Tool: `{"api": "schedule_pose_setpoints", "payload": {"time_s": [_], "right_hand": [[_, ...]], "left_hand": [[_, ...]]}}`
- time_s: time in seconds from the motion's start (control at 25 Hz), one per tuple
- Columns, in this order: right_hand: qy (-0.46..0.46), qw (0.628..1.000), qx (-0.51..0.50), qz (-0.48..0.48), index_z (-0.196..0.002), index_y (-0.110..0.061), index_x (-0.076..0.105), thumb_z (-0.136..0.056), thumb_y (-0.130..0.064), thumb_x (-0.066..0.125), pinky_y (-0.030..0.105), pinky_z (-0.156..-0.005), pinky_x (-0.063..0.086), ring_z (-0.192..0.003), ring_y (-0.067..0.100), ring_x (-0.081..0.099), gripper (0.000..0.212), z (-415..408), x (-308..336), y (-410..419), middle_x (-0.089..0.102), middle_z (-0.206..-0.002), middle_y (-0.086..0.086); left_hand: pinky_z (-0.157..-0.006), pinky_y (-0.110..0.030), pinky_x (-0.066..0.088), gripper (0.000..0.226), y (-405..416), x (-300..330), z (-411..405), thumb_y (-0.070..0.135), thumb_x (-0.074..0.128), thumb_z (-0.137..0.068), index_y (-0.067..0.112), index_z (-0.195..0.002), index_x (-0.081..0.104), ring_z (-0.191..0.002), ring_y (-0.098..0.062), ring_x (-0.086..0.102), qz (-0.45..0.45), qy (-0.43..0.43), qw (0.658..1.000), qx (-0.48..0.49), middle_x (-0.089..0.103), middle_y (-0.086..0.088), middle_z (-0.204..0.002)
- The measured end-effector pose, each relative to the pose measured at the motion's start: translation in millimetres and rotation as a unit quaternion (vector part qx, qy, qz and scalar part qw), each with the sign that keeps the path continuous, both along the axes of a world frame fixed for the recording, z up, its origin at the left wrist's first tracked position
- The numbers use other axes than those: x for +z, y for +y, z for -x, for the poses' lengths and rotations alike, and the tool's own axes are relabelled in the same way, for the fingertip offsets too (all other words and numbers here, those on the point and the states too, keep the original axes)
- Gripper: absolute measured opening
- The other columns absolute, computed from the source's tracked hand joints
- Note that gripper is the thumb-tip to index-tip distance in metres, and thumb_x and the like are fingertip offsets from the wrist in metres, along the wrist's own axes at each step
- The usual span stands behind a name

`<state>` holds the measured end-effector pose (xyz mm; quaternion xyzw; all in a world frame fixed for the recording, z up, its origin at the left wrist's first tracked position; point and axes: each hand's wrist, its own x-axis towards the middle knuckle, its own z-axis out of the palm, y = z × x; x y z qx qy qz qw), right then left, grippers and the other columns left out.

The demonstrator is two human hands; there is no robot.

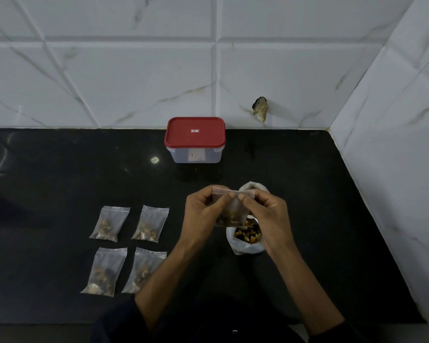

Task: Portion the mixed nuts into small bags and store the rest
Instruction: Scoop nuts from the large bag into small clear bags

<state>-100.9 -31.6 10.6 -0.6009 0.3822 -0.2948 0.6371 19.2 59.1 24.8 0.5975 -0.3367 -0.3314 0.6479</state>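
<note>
Both the left hand (203, 209) and right hand (265, 211) pinch the top edge of a small bag (233, 206) of nuts, fingers curled. It hangs just above the open bulk bag (245, 243). Four filled bags (126, 248) lie left of the bulk bag.

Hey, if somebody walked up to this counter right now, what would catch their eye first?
Probably the container's red lid, bright against the black counter at the back wall. Next, the left hand and right hand pinching the top of a small bag over the open nut bag, with four filled bags to the left.
</note>
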Motion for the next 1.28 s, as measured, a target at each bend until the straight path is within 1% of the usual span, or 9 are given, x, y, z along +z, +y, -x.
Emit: {"api": "schedule_pose_setpoints", "payload": {"time_s": [0.08,0.16,0.24,0.32,0.44,0.72,0.96,1.16,1.28], "right_hand": [[-0.006,1.0,0.002,-0.024,-0.102,-0.001,0.067,-0.089,-0.015,0.064,0.012,-0.07,0.051,-0.09,0.007,0.067,0.02,-1.7,0.7,3.3,0.069,-0.099,0.008],[-0.017,0.999,-0.009,-0.027,-0.103,-0.003,0.066,-0.088,-0.019,0.066,0.018,-0.074,0.053,-0.092,0.013,0.068,0.022,-1.5,-2.0,2.2,0.069,-0.101,0.011],[-0.014,0.999,-0.025,-0.017,-0.096,-0.006,0.07,-0.087,-0.019,0.067,0.026,-0.08,0.054,-0.092,0.017,0.068,0.016,0.6,-1.1,1.4,0.07,-0.097,0.009],[-0.004,0.999,-0.033,-0.002,-0.09,-0.007,0.072,-0.086,-0.016,0.067,0.026,-0.08,0.054,-0.089,0.016,0.068,0.01,1.7,0.6,2.4,0.072,-0.09,0.006],[-0.006,1.0,-0.028,-0.005,-0.091,-0.008,0.072,-0.086,-0.017,0.068,0.028,-0.083,0.054,-0.09,0.016,0.069,0.011,2.8,1.9,4.2,0.072,-0.09,0.005],[0.001,0.999,-0.042,-0.017,-0.09,-0.013,0.073,-0.085,-0.015,0.069,0.023,-0.078,0.051,-0.087,0.009,0.068,0.007,7.6,1.5,4.1,0.072,-0.09,0.0],[0.007,1.0,-0.01,-0.018,-0.095,-0.012,0.071,-0.087,-0.02,0.067,0.028,-0.085,0.052,-0.094,0.013,0.066,0.012,7.6,3.2,5.6,0.071,-0.096,0.001],[0.023,1.0,-0.013,0.003,-0.09,-0.008,0.071,-0.088,-0.017,0.066,0.025,-0.078,0.052,-0.087,0.015,0.067,0.011,5.0,2.6,10.5,0.071,-0.09,0.005],[0.019,1.0,-0.008,-0.009,-0.09,-0.01,0.071,-0.088,-0.017,0.066,0.021,-0.074,0.052,-0.084,0.011,0.067,0.009,7.0,4.4,12.6,0.071,-0.089,0.004]], "left_hand": [[-0.073,-0.022,0.055,0.009,-0.4,-0.7,0.4,0.01,0.06,-0.088,0.016,-0.09,0.067,-0.089,-0.013,0.068,0.008,-0.018,1.0,0.015,0.071,0.006,-0.09],[-0.071,-0.022,0.055,0.01,0.3,-0.6,-1.1,0.008,0.06,-0.089,0.015,-0.09,0.067,-0.089,-0.012,0.068,0.008,-0.013,1.0,0.022,0.071,0.006,-0.09],[-0.069,-0.021,0.055,0.009,1.9,-0.8,-2.7,0.008,0.06,-0.088,0.014,-0.09,0.067,-0.089,-0.011,0.068,0.004,-0.001,1.0,0.025,0.071,0.005,-0.089],[-0.069,-0.021,0.055,0.009,3.6,-2.1,-2.2,0.007,0.06,-0.089,0.012,-0.091,0.067,-0.089,-0.011,0.067,0.0,0.003,1.0,0.027,0.07,0.003,-0.09],[-0.068,-0.021,0.055,0.009,3.7,-3.6,-1.0,0.008,0.059,-0.089,0.012,-0.092,0.066,-0.089,-0.011,0.067,-0.003,0.012,0.999,0.03,0.07,0.003,-0.09],[-0.068,-0.023,0.056,0.012,8.5,-4.9,-4.5,0.018,0.061,-0.084,0.011,-0.092,0.066,-0.091,-0.013,0.067,-0.007,0.027,0.999,0.025,0.069,-0.003,-0.095],[-0.068,-0.021,0.055,0.009,10.0,-5.3,-6.4,0.008,0.058,-0.089,0.012,-0.091,0.066,-0.089,-0.01,0.067,-0.009,0.033,0.999,0.009,0.069,0.003,-0.091],[-0.069,-0.02,0.054,0.008,12.5,-7.4,-1.6,0.011,0.059,-0.087,0.013,-0.089,0.066,-0.089,-0.009,0.067,-0.009,0.03,0.999,-0.004,0.07,0.01,-0.088],[-0.07,-0.021,0.054,0.008,13.3,-10.3,-2.9,0.01,0.06,-0.087,0.013,-0.088,0.067,-0.089,-0.01,0.067,-0.009,0.026,1.0,0.006,0.071,0.005,-0.089]]}}
